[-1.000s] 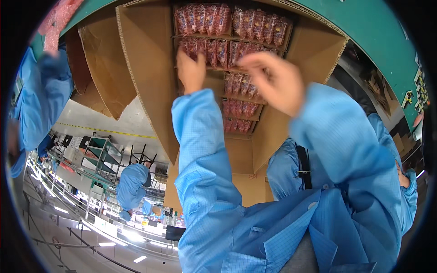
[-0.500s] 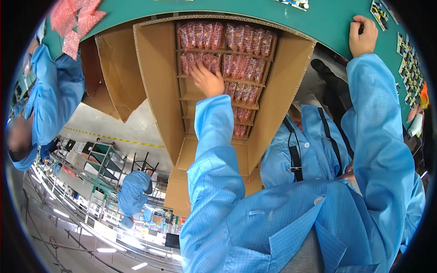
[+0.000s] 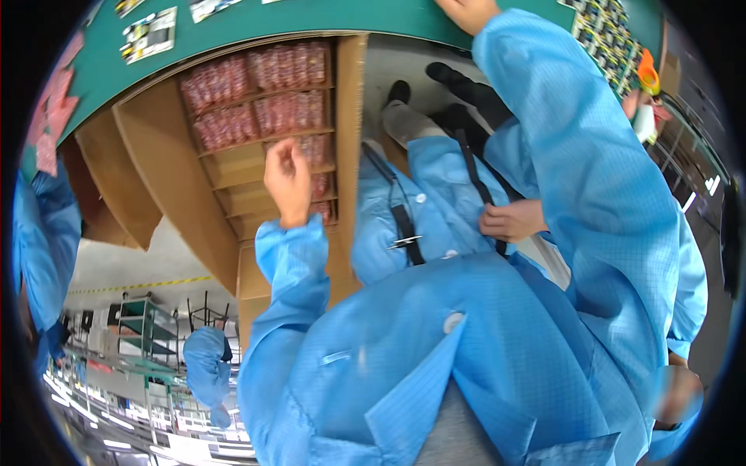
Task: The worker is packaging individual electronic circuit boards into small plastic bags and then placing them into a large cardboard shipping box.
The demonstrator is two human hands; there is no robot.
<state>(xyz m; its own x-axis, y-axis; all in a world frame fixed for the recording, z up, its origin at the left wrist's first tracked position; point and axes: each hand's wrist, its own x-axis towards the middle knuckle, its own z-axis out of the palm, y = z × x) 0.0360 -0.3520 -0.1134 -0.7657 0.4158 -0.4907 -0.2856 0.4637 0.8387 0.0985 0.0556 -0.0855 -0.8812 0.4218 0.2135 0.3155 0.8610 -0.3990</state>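
Observation:
My left hand [image 3: 289, 175] hovers over the near part of a tall cardboard box [image 3: 167, 159], its fingers loosely curled with a gap to the thumb; nothing shows in it. Inside the box, pink bubble-wrap packs [image 3: 289, 113] stand in rows between cardboard dividers [image 3: 233, 167]. The far rows are filled on both sides, while bare cardboard shows in the nearer left sections. At the top edge of the picture, my right hand [image 3: 470, 12] is over the green table [image 3: 326, 19] near its edge, fingers stretched out; their tips are partly cut off. No object is visible in it.
Small circuit boards [image 3: 150, 36] lie at the table's left, many more boards [image 3: 606, 43] at its right by an orange-handled tool [image 3: 646, 74]. Pink bubble wrap [image 3: 56, 113] hangs over the left edge. A co-worker's hand [image 3: 513, 220] shows beside my right arm.
My left hand has drawn back from the pink packs toward me, its fingers curling. My right hand has gone from a fist to stretched fingers and shifted left. The view has turned right.

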